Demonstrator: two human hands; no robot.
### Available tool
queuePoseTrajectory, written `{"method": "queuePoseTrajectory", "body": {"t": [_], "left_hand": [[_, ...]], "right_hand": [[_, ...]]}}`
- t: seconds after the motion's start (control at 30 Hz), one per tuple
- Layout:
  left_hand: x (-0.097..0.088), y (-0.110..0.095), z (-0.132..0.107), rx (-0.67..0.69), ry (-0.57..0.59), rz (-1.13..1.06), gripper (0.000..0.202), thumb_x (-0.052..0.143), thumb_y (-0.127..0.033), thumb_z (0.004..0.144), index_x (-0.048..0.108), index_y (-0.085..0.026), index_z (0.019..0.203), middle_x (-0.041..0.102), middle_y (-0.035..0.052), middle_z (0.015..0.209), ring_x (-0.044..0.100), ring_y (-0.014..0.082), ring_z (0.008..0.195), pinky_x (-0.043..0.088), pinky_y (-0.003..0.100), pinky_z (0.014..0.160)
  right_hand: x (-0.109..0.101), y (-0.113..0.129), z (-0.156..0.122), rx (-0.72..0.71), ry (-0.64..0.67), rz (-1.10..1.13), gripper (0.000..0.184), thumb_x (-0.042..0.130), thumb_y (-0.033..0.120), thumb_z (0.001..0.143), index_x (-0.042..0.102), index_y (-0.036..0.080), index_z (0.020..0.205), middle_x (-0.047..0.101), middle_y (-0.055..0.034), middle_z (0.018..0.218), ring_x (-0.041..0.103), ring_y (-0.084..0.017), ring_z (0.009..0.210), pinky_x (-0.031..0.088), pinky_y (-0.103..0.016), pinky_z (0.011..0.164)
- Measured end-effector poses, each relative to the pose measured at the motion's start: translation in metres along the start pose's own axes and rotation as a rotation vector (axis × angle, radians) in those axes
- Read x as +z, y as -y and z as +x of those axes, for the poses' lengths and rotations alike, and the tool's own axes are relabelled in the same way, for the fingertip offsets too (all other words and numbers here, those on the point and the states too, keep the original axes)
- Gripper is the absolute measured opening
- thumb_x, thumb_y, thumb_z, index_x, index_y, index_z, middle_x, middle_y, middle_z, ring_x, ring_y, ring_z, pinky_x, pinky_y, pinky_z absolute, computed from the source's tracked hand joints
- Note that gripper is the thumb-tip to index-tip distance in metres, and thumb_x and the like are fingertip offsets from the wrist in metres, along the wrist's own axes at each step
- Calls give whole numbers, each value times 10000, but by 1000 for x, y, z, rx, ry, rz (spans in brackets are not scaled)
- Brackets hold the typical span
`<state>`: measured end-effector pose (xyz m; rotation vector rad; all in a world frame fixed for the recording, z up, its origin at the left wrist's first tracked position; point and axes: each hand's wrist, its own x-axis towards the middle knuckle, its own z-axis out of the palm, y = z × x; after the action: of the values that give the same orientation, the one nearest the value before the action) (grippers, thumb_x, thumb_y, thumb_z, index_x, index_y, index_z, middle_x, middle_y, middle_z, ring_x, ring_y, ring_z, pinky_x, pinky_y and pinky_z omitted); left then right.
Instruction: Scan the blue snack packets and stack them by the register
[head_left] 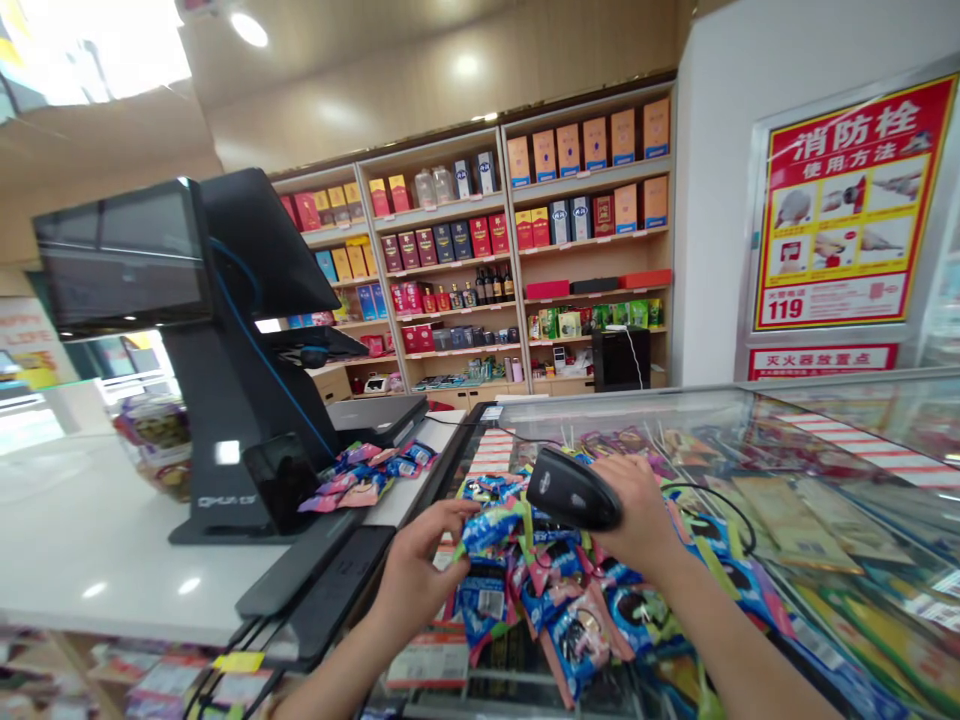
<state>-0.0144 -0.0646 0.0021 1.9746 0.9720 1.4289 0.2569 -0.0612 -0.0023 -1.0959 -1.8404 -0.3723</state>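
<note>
My right hand is wrapped round the handle of a black barcode scanner, its head toward the left over a heap of small snack packets. The packets are blue, pink and green, and some show barcodes. At the heap's left side, my left hand pinches the end of a blue and green snack packet between thumb and fingers. The heap lies on a glass-topped counter. Further left, a smaller pile of similar packets rests beside the checkout terminal.
A black checkout terminal with screens stands on the white counter at left. The scanner's cable loops to the right over the glass. Shelves of boxed goods line the back wall; a red and yellow sign hangs at right.
</note>
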Motion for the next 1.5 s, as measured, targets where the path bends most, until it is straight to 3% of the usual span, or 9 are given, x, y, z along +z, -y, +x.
{"method": "queuePoseTrajectory", "body": {"t": [0.17,0.37,0.57,0.73,0.9,1.07,1.3,1.4,1.5], "left_hand": [[-5,0,-15,133,238,111,195,665,-59,647,674,-253,657,738,113,948,695,244,894,534,314,826],[0,3,-29,501,321,279,308,569,-60,733,696,-303,873,738,75,948,688,213,892,480,339,941],[-14,-26,-41,311,521,200,535,598,-19,619,685,-310,1060,672,99,1166,613,294,1104,359,462,1073],[-41,-7,-17,142,173,220,370,667,-100,661,725,-270,984,678,133,1112,602,287,1085,399,417,1027],[-108,44,38,-75,-194,527,283,707,-189,626,715,-262,899,670,89,1079,584,285,1060,376,389,1032],[-162,79,62,-293,-24,1141,173,613,-225,739,689,-170,883,648,153,1054,620,294,970,449,364,892],[-175,81,65,-295,79,1260,139,543,-176,782,678,-202,758,668,99,980,629,237,934,454,288,823],[-176,72,69,-255,31,1248,154,509,-177,810,657,-193,774,663,106,973,623,243,919,450,312,835],[-176,60,74,-293,-175,1103,99,515,-198,817,604,-200,775,645,72,833,625,234,810,469,337,797]], "right_hand": [[0,0,-1,-10,20,-3,85,548,279,682,557,206,724,568,-9,686,475,-180,714,264,-321,717],[1,-4,-2,-26,29,5,83,555,266,667,555,205,724,582,-14,704,488,-184,730,274,-320,727],[3,-5,-5,-58,30,-28,86,546,264,679,564,204,738,604,-28,719,507,-188,729,285,-326,724],[6,-13,-9,-102,27,-84,93,563,270,697,571,203,762,637,-37,777,545,-195,756,309,-335,738],[9,-27,-12,-185,60,-113,178,601,269,700,604,209,868,662,-37,837,574,-196,778,326,-330,737],[10,-30,-13,-188,70,-116,170,594,253,681,591,214,846,648,-25,793,570,-194,751,327,-329,720],[9,-26,-12,-193,76,-120,157,588,230,663,582,216,819,636,-13,758,563,-188,742,310,-324,703],[9,-26,-11,-211,60,-125,166,594,224,654,576,216,818,635,-3,754,562,-181,737,301,-323,708],[9,-25,-11,-199,60,-115,144,582,213,662,576,215,806,639,-5,760,559,-180,739,297,-326,714]]}}
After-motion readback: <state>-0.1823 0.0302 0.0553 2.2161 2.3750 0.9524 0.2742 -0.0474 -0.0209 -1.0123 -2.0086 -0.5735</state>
